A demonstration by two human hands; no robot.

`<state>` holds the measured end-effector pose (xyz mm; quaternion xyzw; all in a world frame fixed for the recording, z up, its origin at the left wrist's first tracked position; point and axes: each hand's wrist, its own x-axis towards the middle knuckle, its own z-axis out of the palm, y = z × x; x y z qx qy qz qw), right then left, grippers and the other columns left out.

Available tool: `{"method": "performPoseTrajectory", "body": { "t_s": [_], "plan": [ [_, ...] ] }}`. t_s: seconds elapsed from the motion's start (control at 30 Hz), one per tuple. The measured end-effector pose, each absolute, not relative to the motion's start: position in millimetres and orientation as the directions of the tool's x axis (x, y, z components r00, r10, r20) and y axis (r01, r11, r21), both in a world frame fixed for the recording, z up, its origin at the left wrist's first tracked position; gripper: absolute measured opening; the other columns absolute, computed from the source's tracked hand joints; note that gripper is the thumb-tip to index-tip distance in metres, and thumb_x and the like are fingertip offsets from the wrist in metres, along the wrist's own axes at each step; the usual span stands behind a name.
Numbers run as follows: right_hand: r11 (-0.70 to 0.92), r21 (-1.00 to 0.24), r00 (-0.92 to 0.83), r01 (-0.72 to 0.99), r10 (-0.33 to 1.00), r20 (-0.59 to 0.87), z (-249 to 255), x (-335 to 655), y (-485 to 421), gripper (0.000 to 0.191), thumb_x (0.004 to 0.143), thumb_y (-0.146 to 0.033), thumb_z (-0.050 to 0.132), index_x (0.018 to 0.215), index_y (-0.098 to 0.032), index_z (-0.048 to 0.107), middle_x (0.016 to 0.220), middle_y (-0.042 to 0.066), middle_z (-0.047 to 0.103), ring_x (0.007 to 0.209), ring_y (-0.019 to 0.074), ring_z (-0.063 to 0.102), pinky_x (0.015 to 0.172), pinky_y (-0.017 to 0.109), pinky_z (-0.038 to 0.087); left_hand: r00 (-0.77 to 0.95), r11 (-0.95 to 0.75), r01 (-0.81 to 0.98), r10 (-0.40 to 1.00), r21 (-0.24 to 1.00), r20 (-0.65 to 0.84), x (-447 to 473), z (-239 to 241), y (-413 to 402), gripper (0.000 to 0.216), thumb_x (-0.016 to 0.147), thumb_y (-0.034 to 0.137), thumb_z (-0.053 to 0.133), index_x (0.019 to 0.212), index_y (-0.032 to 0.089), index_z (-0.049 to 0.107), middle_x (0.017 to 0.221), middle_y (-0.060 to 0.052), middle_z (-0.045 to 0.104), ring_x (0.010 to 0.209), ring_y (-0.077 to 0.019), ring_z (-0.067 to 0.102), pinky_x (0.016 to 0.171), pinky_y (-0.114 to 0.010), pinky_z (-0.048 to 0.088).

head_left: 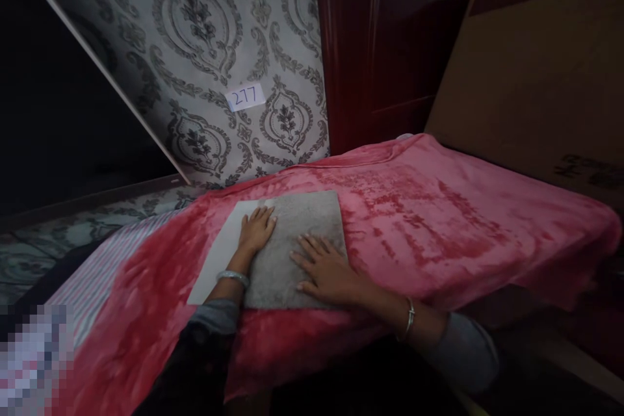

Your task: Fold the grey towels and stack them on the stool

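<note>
A grey fuzzy sheet (285,273), like a piece of plush cloth, lies flat on a pink and red plush blanket (463,208). Along its left side shows a smooth white sheet (221,253), partly under the grey one. My left hand (257,231) rests palm down near the border of white and grey, fingers stretched forward. Flat on the right part of the grey sheet is my right hand (329,270), its fingers spread and pointing left and away. Neither hand grips anything. Each wrist wears a bracelet.
Patterned wallpaper (273,32) with a paper label (246,97) reading 277 rises behind. A dark screen (73,97) stands at left, a dark red door (380,45) at the back. A large cardboard box (541,71) leans at right. Striped cloth (107,266) shows at left.
</note>
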<state>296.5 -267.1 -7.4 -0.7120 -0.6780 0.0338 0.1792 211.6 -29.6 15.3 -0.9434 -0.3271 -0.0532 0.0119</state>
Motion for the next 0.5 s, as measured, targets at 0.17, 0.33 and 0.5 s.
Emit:
{"method": "performPoseTrajectory", "body": {
  "t_s": [0.17, 0.33, 0.5],
  "plan": [
    [-0.073, -0.335, 0.130, 0.940, 0.980, 0.152, -18, 298, -290, 0.069, 0.097, -0.057, 0.044, 0.155, -0.021, 0.034, 0.164, 0.013, 0.016, 0.152, 0.0263, 0.010, 0.123, 0.050, 0.011, 0.785, -0.790, 0.612, 0.611, 0.027, 0.102, 211, 16, -29, 0.055, 0.101, 0.043, 0.024, 0.151, 0.026, 0.039, 0.159, -0.006, 0.036, 0.149, -0.0242, 0.028, 0.120, -0.055, 0.021],
    [-0.143, -0.319, 0.200, 0.937, 0.968, 0.153, -27, 305, -320, 0.066, 0.098, -0.048, 0.042, 0.156, -0.016, 0.031, 0.164, 0.011, 0.016, 0.152, 0.0251, 0.013, 0.122, 0.051, 0.017, 0.796, -0.799, 0.599, 0.601, 0.053, 0.074, 211, 15, -28, 0.056, 0.101, 0.044, 0.023, 0.152, 0.026, 0.037, 0.161, -0.007, 0.033, 0.150, -0.0249, 0.025, 0.121, -0.056, 0.018],
    [-0.168, -0.309, 0.225, 0.936, 0.962, 0.156, -44, 308, -344, 0.067, 0.098, -0.046, 0.041, 0.156, -0.013, 0.030, 0.162, 0.012, 0.022, 0.151, 0.0252, 0.014, 0.123, 0.052, 0.017, 0.790, -0.783, 0.609, 0.613, 0.125, -0.001, 209, 22, -26, 0.057, 0.101, 0.045, 0.023, 0.153, 0.025, 0.035, 0.162, -0.006, 0.031, 0.151, -0.0228, 0.022, 0.122, -0.053, 0.014]
  ]
}}
